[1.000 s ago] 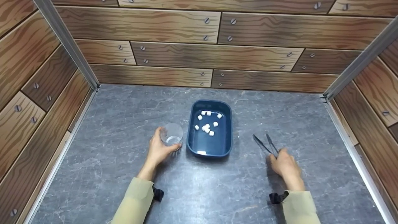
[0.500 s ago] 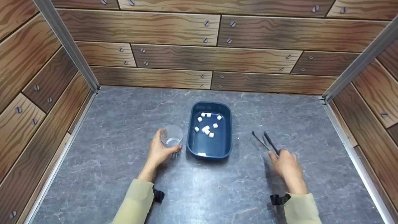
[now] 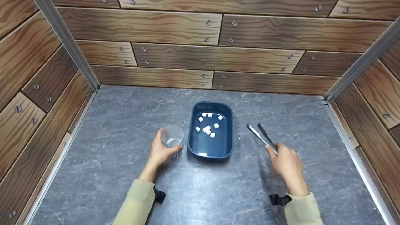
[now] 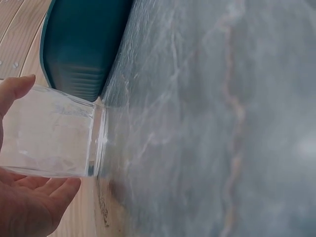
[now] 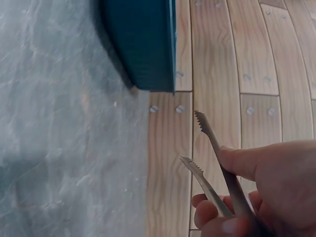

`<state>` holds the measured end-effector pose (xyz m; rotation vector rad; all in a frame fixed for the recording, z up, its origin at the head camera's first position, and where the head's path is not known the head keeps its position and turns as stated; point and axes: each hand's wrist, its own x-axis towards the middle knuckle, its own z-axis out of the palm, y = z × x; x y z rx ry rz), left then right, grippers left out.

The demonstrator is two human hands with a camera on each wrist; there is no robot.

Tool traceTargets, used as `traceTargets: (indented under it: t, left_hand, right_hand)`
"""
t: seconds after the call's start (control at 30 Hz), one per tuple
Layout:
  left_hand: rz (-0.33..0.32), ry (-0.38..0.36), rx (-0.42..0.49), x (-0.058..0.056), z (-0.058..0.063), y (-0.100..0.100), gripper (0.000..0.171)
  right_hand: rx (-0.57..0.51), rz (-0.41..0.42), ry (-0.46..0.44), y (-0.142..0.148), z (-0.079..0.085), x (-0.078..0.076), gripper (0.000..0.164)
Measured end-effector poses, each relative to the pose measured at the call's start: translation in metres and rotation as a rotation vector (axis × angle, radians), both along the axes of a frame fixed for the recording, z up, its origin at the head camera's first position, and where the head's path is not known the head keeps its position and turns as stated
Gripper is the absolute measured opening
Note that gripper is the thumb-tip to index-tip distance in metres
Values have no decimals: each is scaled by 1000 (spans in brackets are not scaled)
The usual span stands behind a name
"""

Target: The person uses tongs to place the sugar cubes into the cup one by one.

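My left hand (image 3: 161,151) grips a clear plastic cup (image 3: 172,135) from its left side, thumb in front and fingers behind; in the left wrist view the cup (image 4: 49,133) stands on the table. Just right of it sits a dark blue rectangular tub (image 3: 211,148) with several small white cubes (image 3: 208,129) lying on its bottom. To the right of the tub, my right hand (image 3: 287,167) holds metal tongs (image 3: 262,134) in the air. Their serrated tips, plain in the right wrist view, are apart with nothing between them, and the tongs (image 5: 217,163) point toward the tub.
The grey marbled tabletop (image 3: 118,118) is bounded by wood-patterned panels (image 3: 175,56) at the back and both sides. Metal rails (image 3: 68,47) run along the corners. A tiny white speck (image 3: 239,138) lies right of the tub.
My right hand has lifted the tongs, and their tips have moved up and left, closer to the tub. The left hand, cup and cubes have stayed put.
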<state>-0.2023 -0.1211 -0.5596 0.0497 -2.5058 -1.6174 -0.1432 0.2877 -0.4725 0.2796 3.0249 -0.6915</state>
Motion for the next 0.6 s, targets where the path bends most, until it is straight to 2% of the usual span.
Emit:
traceTargets:
  t: [0.33, 0.6]
  left_hand:
    - [-9, -2, 15, 0, -3, 0, 94]
    - [19, -10, 0, 2, -1, 2, 95]
  right_hand:
    - [35, 92, 102, -26, 10, 0, 53]
    - [57, 175, 138, -46, 9, -3, 37]
